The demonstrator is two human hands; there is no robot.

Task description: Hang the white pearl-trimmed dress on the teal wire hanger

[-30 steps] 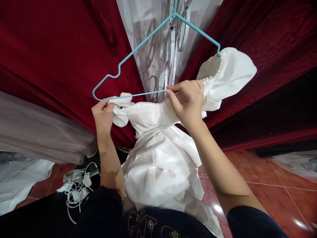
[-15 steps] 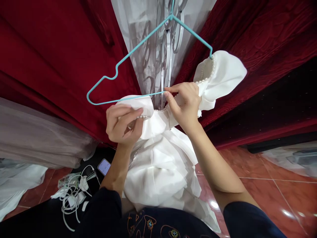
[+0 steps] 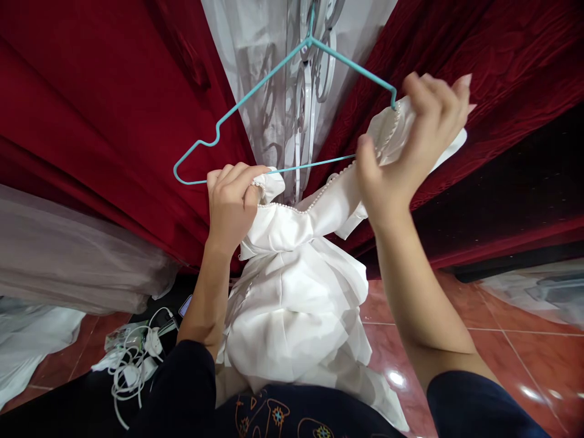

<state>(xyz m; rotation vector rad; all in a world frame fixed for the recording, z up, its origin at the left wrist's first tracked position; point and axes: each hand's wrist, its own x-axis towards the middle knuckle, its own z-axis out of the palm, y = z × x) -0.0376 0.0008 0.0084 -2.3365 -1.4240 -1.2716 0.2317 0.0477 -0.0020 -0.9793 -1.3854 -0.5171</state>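
Note:
A white dress [image 3: 292, 292] with a pearl-beaded neckline hangs in front of me, its skirt falling toward my lap. Its right shoulder part sits on the right end of a light-blue wire hanger [image 3: 262, 87]; the hanger's left end is bare. My left hand [image 3: 235, 201] is closed on the dress's left shoulder part, against the hanger's bottom bar. My right hand [image 3: 410, 140], slightly blurred, is spread beside the dress's right shoulder, thumb near the beading and fingers apart; whether it touches the cloth I cannot tell.
Dark red curtains [image 3: 114, 91] fall on both sides, with white sheer cloth and a white scrolled metal stand [image 3: 301, 115] between them. At lower left, white cables [image 3: 130, 371] and a phone [image 3: 185, 305] lie on a black surface. Reddish tiles [image 3: 456, 304] cover the floor.
My right hand has left the hanger's bottom bar and moved up and right to the dress's right shoulder, fingers spreading. My left hand has closed around the left shoulder part near the bar.

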